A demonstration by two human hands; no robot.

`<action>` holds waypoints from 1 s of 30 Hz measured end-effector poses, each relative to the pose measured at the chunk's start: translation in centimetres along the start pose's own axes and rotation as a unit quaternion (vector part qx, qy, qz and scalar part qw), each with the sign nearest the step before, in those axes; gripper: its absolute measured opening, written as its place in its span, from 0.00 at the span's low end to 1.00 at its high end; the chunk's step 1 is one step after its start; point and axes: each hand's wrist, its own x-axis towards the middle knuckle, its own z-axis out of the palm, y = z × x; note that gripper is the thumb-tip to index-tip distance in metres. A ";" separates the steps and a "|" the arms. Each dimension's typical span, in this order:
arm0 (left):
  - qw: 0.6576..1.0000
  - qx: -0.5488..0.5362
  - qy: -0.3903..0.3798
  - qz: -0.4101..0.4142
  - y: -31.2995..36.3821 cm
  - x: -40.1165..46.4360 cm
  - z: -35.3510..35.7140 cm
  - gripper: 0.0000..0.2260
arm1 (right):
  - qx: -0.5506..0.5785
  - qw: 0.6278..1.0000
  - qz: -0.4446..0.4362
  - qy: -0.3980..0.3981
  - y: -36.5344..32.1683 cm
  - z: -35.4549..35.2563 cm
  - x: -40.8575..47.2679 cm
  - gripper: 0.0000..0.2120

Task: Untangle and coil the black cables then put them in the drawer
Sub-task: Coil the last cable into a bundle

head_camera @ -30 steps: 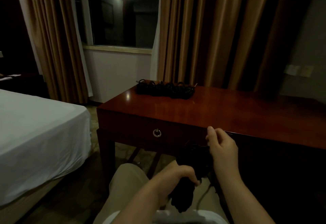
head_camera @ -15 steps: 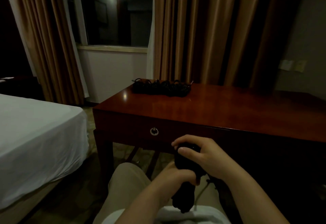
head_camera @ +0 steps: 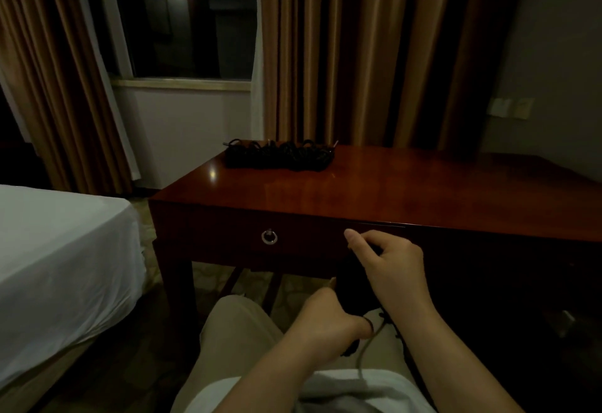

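black cable bundle held in front of the desk, over the lap, gripped from below and above; one strand trails down from it. more black cables lie in a coiled row at the desk's far left edge. drawer closed, ring pull on front.

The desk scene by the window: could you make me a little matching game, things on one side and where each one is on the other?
Things:
1. pile of black cables
2. ring pull
3. cable bundle
4. bed

Places:
A. on the drawer front
B. left of the desk
C. on the far end of the desk top
D. held between the left hand and right hand

Pairs: 1-C, 2-A, 3-D, 4-B
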 end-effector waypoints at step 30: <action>0.907 -0.311 -0.117 0.259 5.8 -2.0 -0.8 0.11 | 0.037 0.994 0.065 -0.084 1.3 -7.0 -2.2 0.11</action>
